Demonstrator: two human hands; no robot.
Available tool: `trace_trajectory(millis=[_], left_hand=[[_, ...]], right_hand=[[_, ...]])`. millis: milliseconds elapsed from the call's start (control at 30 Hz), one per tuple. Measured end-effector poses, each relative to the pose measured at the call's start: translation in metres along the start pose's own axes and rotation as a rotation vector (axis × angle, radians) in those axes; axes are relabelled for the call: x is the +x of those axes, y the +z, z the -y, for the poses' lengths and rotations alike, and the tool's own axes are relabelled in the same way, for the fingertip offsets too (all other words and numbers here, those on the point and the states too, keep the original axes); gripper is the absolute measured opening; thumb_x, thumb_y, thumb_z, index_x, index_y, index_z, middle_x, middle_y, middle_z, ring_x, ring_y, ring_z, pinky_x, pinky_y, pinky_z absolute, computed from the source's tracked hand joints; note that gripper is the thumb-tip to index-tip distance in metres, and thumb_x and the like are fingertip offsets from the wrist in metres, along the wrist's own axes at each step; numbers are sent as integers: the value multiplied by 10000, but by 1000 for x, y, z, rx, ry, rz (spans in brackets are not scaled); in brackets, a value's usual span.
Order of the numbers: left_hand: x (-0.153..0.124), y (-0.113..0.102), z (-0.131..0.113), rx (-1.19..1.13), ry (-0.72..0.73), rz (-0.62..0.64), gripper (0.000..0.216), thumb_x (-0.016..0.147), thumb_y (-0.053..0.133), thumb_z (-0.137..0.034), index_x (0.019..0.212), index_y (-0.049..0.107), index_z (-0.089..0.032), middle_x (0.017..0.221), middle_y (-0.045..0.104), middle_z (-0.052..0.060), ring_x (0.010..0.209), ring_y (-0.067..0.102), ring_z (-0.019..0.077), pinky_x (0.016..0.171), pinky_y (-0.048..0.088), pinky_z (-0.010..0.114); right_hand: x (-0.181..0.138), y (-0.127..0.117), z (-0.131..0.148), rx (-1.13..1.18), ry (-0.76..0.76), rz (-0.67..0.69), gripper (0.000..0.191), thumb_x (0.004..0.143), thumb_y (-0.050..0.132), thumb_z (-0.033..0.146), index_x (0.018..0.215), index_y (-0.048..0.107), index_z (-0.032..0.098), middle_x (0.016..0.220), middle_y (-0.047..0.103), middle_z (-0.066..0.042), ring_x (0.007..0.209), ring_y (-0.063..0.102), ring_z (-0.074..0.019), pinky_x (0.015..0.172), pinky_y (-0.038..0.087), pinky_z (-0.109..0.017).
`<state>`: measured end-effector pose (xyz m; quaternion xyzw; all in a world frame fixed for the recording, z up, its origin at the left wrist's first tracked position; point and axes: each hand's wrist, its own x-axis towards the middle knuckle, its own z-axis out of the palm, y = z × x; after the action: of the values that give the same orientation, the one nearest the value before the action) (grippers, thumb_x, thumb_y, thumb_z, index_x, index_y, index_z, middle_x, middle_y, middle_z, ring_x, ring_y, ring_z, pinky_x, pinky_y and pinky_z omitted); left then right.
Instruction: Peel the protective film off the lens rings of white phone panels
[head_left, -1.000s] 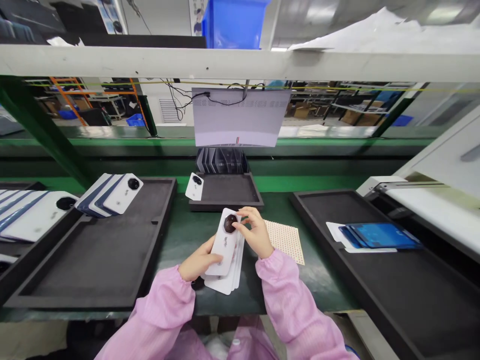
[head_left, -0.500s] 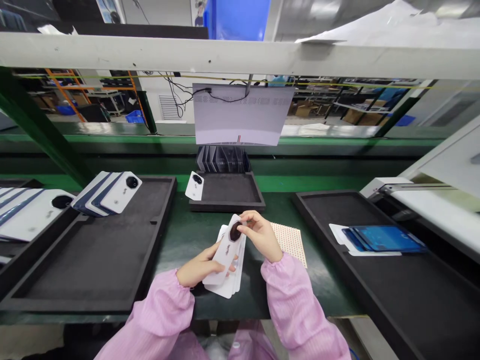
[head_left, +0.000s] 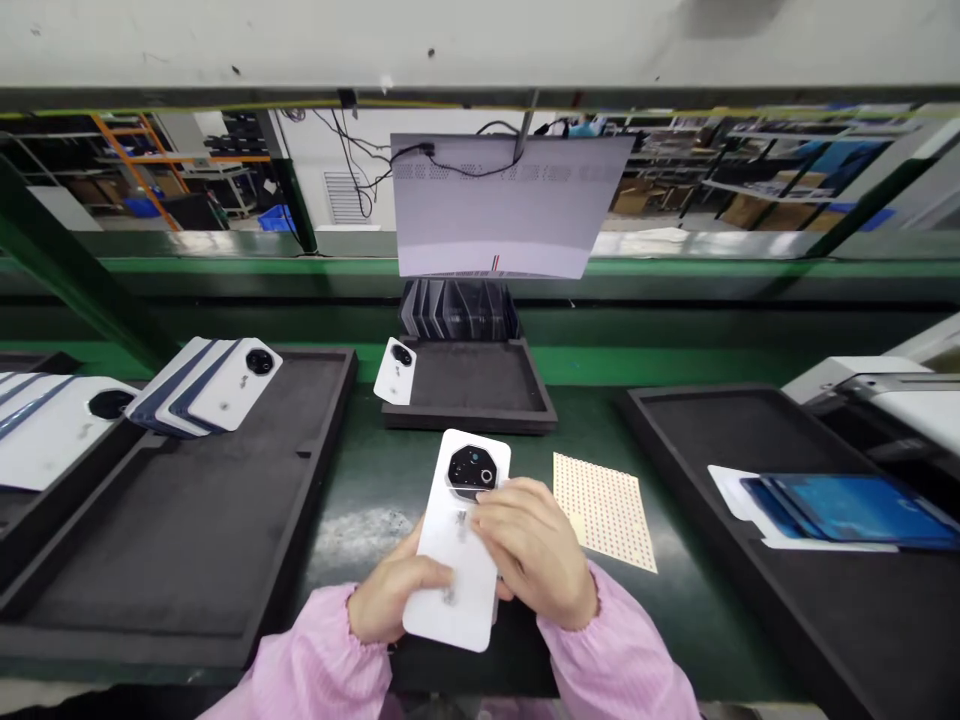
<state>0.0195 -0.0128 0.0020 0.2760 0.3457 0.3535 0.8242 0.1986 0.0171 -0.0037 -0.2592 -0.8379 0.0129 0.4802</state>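
A small stack of white phone back covers (head_left: pixel 455 560) with a black octagonal camera ring rests in my left hand (head_left: pixel 386 598), whose fingers wrap round its left edge. My right hand (head_left: pixel 534 550) lies over the right side of the top cover, fingers curled against it just below the camera ring. Both hands hover above the green bench mat (head_left: pixel 367 500) near its front edge. A dotted sticker sheet (head_left: pixel 604 510) lies just right of my right hand.
A large black foam tray (head_left: pixel 187 530) on the left carries fanned white covers (head_left: pixel 206 385). A small black tray (head_left: pixel 469 385) behind holds one cover (head_left: pixel 395 370) and dark upright parts. A black tray (head_left: pixel 787 580) on the right holds blue film sheets (head_left: pixel 832 500). A white panel (head_left: pixel 510 205) hangs above.
The covers have tilted flat toward the camera and come nearer. My right hand slid from the camera ring down onto the cover's middle. The view dropped lower.
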Motion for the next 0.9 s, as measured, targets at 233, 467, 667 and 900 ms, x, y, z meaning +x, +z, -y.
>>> trace_trajectory(millis=[233,467,667,900], left_hand=[[-3,-7,1,73,-101,-39,698,609,634,-170,1275,424,-163,838,664,50,717,613,203,608,448,286],[-5,-7,3,59,-108,32,660,656,633,-201,1277,411,-171,882,644,46,740,599,171,619,435,256],[-4,-8,5,51,-126,32,685,654,631,-194,1297,394,-195,891,644,42,730,605,172,615,444,256],[-4,-10,7,66,-113,36,652,655,619,-161,1274,421,-199,870,644,31,721,601,163,605,448,246]], right_hand=[[2,-11,8,122,-86,5,198,867,441,108,1000,584,144,903,714,-69,924,631,-183,789,496,-380],[1,-11,9,72,-130,-28,203,857,433,99,927,622,115,886,717,-87,924,631,-189,734,513,-362],[3,-12,10,73,-103,-17,208,867,425,90,893,631,105,875,719,-78,920,630,-178,770,503,-357],[1,-12,10,75,-88,0,203,867,437,89,898,637,105,876,717,-83,920,638,-184,781,506,-354]])
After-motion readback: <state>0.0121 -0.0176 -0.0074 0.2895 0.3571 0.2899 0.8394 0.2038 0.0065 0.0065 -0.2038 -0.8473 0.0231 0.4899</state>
